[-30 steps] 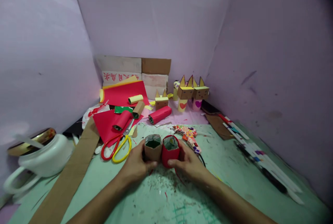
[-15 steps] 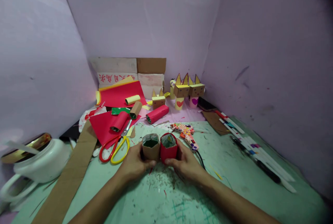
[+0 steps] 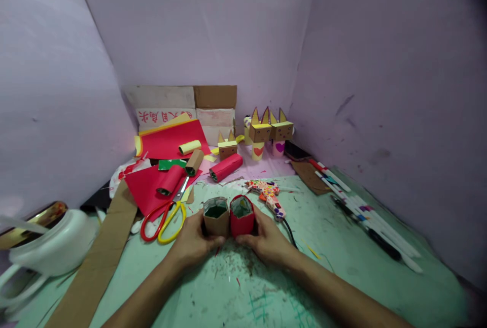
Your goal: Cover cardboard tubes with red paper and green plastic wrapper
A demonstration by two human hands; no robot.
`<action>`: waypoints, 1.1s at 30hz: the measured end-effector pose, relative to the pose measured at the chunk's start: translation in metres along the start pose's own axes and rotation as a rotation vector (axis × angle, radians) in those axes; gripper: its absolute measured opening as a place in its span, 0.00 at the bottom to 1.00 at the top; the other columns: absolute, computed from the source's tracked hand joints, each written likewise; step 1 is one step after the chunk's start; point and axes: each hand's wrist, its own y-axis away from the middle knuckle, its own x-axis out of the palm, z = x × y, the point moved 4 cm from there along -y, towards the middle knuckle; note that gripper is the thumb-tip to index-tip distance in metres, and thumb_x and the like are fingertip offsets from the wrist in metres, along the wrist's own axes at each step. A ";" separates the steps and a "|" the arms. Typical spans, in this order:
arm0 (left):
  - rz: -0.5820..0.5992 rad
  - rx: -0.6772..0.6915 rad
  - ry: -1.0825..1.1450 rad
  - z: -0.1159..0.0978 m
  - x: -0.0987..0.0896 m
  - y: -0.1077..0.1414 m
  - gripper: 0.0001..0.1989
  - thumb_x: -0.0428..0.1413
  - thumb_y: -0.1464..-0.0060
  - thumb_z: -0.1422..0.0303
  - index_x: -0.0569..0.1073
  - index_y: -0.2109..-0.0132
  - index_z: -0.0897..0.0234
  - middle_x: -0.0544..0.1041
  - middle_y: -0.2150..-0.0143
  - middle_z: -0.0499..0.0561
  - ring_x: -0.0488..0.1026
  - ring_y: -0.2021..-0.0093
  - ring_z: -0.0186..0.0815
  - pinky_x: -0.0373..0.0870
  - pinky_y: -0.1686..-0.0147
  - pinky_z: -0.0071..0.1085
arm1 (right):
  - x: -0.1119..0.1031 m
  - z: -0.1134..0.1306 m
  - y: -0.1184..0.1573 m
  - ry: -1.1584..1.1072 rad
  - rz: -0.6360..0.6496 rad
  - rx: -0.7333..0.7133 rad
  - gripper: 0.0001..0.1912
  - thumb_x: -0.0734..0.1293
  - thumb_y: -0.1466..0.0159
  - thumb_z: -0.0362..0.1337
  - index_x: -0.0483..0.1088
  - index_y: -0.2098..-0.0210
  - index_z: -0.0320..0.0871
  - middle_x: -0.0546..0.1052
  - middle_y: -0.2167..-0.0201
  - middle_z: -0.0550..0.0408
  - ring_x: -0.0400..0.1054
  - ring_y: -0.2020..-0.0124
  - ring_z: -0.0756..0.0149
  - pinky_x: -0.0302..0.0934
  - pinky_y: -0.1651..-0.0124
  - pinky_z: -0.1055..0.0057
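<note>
Wrapped round the left side of a brown cardboard tube is my left hand, its thumb across the front. A red paper-covered tube is gripped by my right hand from the right. Both tubes stand side by side, close together, with their open ends up and a greenish-grey lining showing inside. To the left of my left hand lie scissors with one red and one yellow handle. Behind my right hand is a flower-patterned glue gun with a black cord.
Red paper, a red tube and a small brown tube lie behind. Cardboard cat figures stand at the back. A white mug and cardboard strip are left; markers lie right.
The whole view has shifted slightly, so things appear a little further left. Both hands keep the same hold on the two tubes.
</note>
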 end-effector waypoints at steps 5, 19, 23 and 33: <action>0.001 -0.010 -0.027 -0.002 -0.001 0.001 0.17 0.62 0.66 0.72 0.73 0.64 0.69 0.77 0.67 0.52 0.72 0.64 0.44 0.68 0.65 0.35 | 0.000 0.001 0.002 0.029 -0.012 0.003 0.29 0.71 0.51 0.26 0.66 0.50 0.44 0.75 0.53 0.53 0.67 0.53 0.57 0.59 0.48 0.62; 0.085 -0.106 0.599 0.018 0.003 -0.005 0.30 0.67 0.70 0.61 0.73 0.57 0.70 0.78 0.62 0.56 0.73 0.62 0.43 0.70 0.64 0.34 | -0.116 0.053 -0.076 0.618 -0.493 0.071 0.18 0.72 0.55 0.40 0.73 0.65 0.39 0.78 0.70 0.48 0.72 0.63 0.48 0.63 0.59 0.56; 0.117 -0.103 0.618 0.014 0.002 -0.003 0.27 0.66 0.69 0.62 0.74 0.58 0.69 0.78 0.64 0.55 0.73 0.63 0.42 0.69 0.66 0.32 | -0.129 0.053 -0.091 0.755 -0.550 0.032 0.14 0.73 0.59 0.33 0.74 0.71 0.39 0.78 0.69 0.44 0.69 0.56 0.41 0.61 0.55 0.53; 0.097 -0.036 0.619 0.007 -0.004 0.002 0.23 0.62 0.62 0.66 0.72 0.56 0.67 0.76 0.64 0.53 0.71 0.64 0.40 0.67 0.64 0.34 | -0.063 0.073 -0.040 0.813 -0.412 -0.112 0.13 0.64 0.41 0.44 0.75 0.63 0.44 0.79 0.63 0.52 0.73 0.62 0.61 0.66 0.57 0.66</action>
